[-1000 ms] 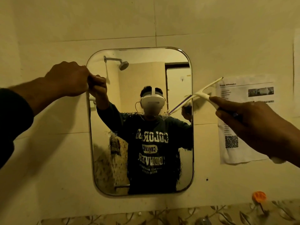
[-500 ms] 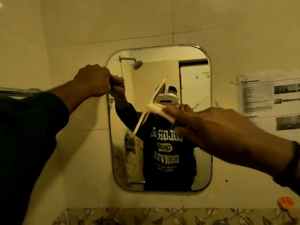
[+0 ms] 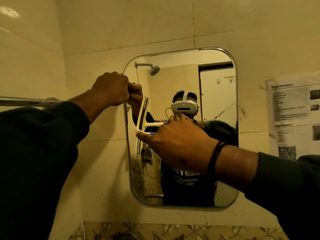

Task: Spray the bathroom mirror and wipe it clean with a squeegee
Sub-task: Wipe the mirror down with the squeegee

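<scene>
A rounded rectangular mirror (image 3: 216,80) hangs on the cream tiled wall. My left hand (image 3: 110,89) grips the mirror's upper left edge, fingers curled round it. My right hand (image 3: 174,144) holds the handle of a white squeegee (image 3: 140,118). Its blade stands nearly upright against the glass close to the mirror's left edge. A diagonal streak of droplets crosses the mirror's right side. Speckled residue shows on the lower left of the glass.
A metal towel rail (image 3: 26,101) runs along the wall at the left. A printed paper notice (image 3: 292,116) is stuck to the wall right of the mirror. A leaf-patterned tile band (image 3: 155,231) runs below the mirror.
My right hand has swept the squeegee from the mirror's right edge across to its left side, and the blade has turned upright. My left hand kept its hold on the mirror's edge.
</scene>
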`<move>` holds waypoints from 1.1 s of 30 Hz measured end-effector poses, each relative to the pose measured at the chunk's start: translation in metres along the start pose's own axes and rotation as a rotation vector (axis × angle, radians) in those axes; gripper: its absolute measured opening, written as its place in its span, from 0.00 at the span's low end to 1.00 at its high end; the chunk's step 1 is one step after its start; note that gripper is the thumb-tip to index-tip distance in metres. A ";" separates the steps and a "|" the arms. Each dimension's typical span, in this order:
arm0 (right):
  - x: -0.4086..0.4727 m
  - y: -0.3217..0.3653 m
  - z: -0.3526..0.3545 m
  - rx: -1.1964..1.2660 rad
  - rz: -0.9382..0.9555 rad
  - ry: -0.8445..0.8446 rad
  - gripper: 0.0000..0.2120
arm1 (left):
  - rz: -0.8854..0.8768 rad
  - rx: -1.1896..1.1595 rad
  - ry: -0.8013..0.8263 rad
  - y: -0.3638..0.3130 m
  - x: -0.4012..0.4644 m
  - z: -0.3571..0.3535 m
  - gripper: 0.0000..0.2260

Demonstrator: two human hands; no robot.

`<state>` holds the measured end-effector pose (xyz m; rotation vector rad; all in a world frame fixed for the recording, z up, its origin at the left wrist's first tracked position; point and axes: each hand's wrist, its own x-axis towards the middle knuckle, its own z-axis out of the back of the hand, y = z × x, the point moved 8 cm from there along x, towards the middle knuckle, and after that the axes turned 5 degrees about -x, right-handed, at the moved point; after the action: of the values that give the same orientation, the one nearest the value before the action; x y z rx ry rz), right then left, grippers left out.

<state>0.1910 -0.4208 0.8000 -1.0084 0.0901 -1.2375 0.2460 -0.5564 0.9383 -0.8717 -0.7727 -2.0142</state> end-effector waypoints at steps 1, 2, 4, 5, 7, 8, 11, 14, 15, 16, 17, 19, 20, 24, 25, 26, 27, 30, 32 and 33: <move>-0.001 -0.002 -0.002 0.000 -0.010 0.002 0.27 | -0.002 0.006 0.000 0.000 0.000 0.000 0.11; -0.002 -0.004 -0.005 0.000 -0.019 0.003 0.27 | -0.005 0.012 -0.003 0.000 0.000 0.000 0.11; -0.006 -0.007 -0.009 0.003 -0.032 0.004 0.27 | -0.010 0.017 -0.012 0.001 0.000 -0.001 0.11; -0.010 -0.010 -0.010 0.003 -0.040 0.007 0.27 | -0.013 0.015 -0.015 0.002 0.001 -0.002 0.12; -0.021 -0.018 -0.012 -0.006 -0.054 0.007 0.28 | -0.009 0.018 -0.019 0.003 0.002 -0.003 0.12; -0.029 -0.023 -0.014 -0.007 -0.063 0.011 0.28 | -0.008 0.022 -0.018 0.004 0.002 -0.004 0.12; -0.061 -0.041 -0.022 0.006 -0.104 0.034 0.31 | -0.012 0.035 -0.027 0.005 0.005 -0.004 0.12; -0.092 -0.056 -0.025 0.013 -0.188 0.086 0.31 | -0.016 0.026 -0.033 0.007 0.005 -0.004 0.12; -0.098 -0.058 -0.027 0.006 -0.208 0.117 0.31 | -0.014 0.026 -0.034 0.007 0.005 -0.005 0.12; -0.101 -0.059 -0.029 -0.002 -0.215 0.139 0.31 | -0.012 0.025 -0.037 0.007 0.004 -0.004 0.12; -0.102 -0.059 -0.028 -0.005 -0.218 0.149 0.31 | -0.011 0.021 -0.040 0.006 0.004 -0.004 0.12; -0.098 -0.058 -0.023 0.003 -0.232 0.113 0.31 | -0.012 0.015 -0.042 0.004 0.003 -0.003 0.11; -0.095 -0.058 -0.018 0.018 -0.241 0.080 0.30 | -0.012 0.015 -0.039 0.002 0.003 -0.003 0.11; -0.068 -0.044 -0.006 0.043 -0.207 0.004 0.31 | -0.008 0.009 -0.027 0.002 0.001 -0.004 0.11; -0.060 -0.041 -0.006 0.049 -0.192 -0.006 0.30 | -0.006 0.010 -0.025 0.002 0.001 -0.004 0.11; -0.053 -0.039 -0.008 0.051 -0.181 -0.005 0.29 | -0.004 0.011 -0.023 0.002 0.001 -0.004 0.11; -0.048 -0.037 -0.012 0.046 -0.174 0.006 0.28 | -0.003 0.013 -0.022 0.003 0.001 -0.004 0.11; -0.047 -0.038 -0.020 0.033 -0.187 0.035 0.29 | -0.004 0.005 -0.024 0.004 0.000 -0.004 0.11; -0.055 -0.043 -0.022 0.017 -0.207 0.044 0.31 | -0.012 0.009 -0.031 0.005 0.000 -0.005 0.11; -0.062 -0.047 -0.023 0.015 -0.227 0.051 0.32 | -0.017 0.016 -0.035 0.005 -0.001 -0.006 0.11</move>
<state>0.1195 -0.3828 0.7905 -0.9937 0.0057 -1.4686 0.2486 -0.5628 0.9357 -0.8956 -0.8169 -2.0097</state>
